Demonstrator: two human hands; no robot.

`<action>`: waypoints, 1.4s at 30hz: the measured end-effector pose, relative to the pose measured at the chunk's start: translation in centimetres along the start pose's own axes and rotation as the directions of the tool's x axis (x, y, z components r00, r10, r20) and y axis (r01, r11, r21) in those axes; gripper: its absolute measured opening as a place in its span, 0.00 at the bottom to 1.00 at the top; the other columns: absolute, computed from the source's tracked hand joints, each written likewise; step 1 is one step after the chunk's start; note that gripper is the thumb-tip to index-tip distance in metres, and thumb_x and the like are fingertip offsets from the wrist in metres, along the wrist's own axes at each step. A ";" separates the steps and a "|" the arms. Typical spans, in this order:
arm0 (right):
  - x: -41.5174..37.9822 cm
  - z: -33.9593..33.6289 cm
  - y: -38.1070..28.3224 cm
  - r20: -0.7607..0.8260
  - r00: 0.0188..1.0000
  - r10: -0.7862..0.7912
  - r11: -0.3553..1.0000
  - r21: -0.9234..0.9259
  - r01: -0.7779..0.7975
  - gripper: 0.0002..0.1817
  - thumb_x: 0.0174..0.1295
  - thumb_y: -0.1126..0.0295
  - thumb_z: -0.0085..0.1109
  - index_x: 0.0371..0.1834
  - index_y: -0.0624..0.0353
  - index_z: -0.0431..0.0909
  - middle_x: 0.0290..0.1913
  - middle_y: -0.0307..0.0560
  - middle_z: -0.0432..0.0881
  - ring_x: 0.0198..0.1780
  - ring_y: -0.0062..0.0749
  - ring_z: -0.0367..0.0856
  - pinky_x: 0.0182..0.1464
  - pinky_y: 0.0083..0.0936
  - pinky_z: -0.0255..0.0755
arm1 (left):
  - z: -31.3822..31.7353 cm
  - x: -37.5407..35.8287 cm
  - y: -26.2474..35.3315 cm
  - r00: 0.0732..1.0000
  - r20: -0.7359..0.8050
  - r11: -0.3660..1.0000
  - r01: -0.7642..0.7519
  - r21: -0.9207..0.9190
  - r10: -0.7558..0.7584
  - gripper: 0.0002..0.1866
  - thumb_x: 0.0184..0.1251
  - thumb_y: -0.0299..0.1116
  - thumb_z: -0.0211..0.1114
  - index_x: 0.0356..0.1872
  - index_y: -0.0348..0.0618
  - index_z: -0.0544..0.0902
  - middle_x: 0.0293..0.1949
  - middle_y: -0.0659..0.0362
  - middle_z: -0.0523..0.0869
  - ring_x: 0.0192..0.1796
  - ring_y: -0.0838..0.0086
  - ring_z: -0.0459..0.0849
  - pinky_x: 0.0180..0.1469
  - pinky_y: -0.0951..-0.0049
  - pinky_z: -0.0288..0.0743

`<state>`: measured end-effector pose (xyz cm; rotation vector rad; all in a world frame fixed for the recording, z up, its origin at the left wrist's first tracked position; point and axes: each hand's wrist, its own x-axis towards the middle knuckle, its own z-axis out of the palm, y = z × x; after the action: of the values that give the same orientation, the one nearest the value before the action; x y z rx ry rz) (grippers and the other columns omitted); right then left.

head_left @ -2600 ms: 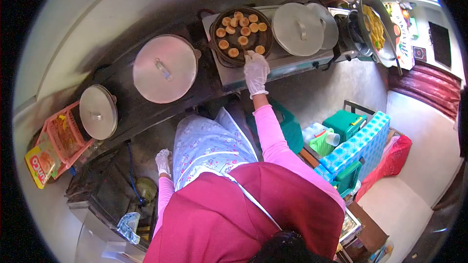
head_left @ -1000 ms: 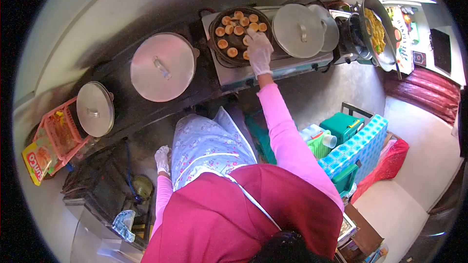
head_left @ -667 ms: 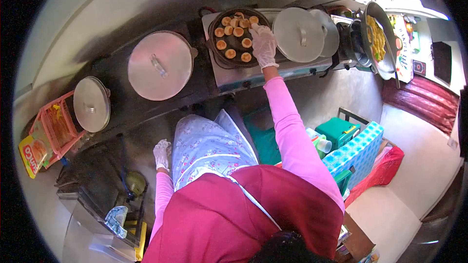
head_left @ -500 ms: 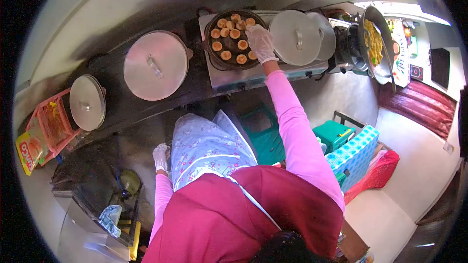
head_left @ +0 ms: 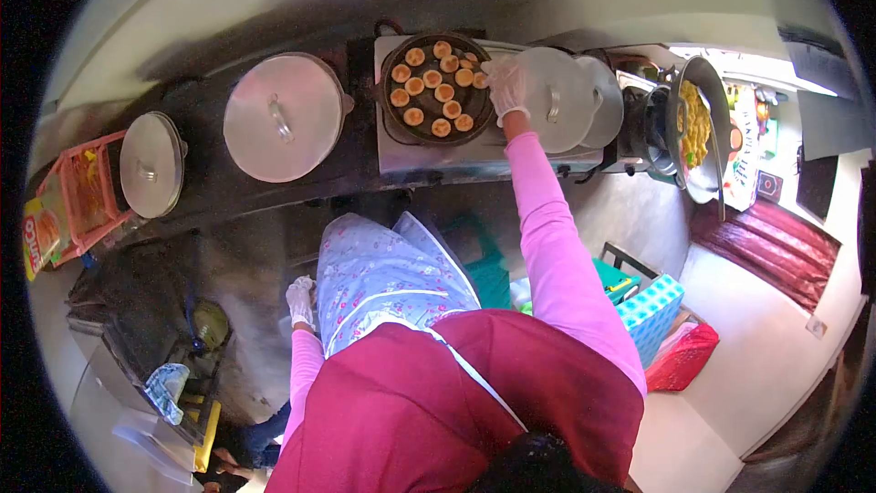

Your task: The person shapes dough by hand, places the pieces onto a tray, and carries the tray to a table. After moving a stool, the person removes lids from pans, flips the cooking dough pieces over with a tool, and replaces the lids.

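A dark round frying pan (head_left: 425,134) sits on the stove, holding several small round browned cakes (head_left: 432,79). My right hand (head_left: 507,89), in a clear plastic glove, is closed at the pan's right edge, where the handle is hidden under it. Right beside that hand lies a large metal lid (head_left: 570,82). My left hand (head_left: 301,299), also gloved, hangs low beside the flowered apron (head_left: 383,265). Its fingers are curled, with nothing visible in them.
Large lidded pots (head_left: 292,155) stand left of the stove (head_left: 411,160). A pink basket (head_left: 87,192) is at the far left. On the right, a wok (head_left: 721,119) holds yellow food. Another person's hand (head_left: 233,467) shows at lower left.
The small cakes have shifted inside the pan. My right hand stays at the pan's right edge; the view has tilted slightly, and another person now shows at lower left.
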<state>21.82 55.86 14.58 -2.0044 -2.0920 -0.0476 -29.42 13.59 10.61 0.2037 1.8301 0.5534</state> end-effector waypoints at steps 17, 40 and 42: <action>0.8 -2.2 -5.8 0.229 0.971 -0.067 0.997 0.052 0.056 0.06 0.55 0.66 0.58 0.31 0.52 0.83 0.25 0.45 0.81 0.29 0.41 0.80 0.31 0.34 0.71 | 0.2 0.8 -3.1 0.989 0.020 0.987 -0.145 0.063 0.144 0.06 0.64 0.32 0.59 0.36 0.43 0.83 0.25 0.63 0.83 0.18 0.82 0.73 0.17 0.80 0.64; -2.0 -4.8 -9.5 0.122 0.909 0.399 0.773 0.488 -0.405 0.12 0.57 0.63 0.55 0.32 0.61 0.82 0.34 0.57 0.82 0.40 0.52 0.80 0.43 0.41 0.70 | -0.7 1.0 -0.3 0.992 0.000 0.989 0.124 -0.081 -0.125 0.05 0.63 0.31 0.60 0.36 0.43 0.82 0.25 0.61 0.83 0.19 0.80 0.76 0.17 0.79 0.68; -2.9 -2.3 -8.1 -0.136 0.940 0.312 0.878 0.420 -0.230 0.09 0.58 0.67 0.55 0.30 0.63 0.79 0.33 0.57 0.80 0.38 0.54 0.79 0.43 0.41 0.70 | -0.6 0.4 1.0 0.994 -0.017 0.985 0.104 -0.137 -0.107 0.05 0.63 0.31 0.60 0.35 0.43 0.82 0.24 0.61 0.83 0.18 0.80 0.76 0.16 0.79 0.67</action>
<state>14.27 52.15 17.37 -1.9243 -1.5296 0.2047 -30.26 14.42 10.85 0.0079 1.8072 0.6061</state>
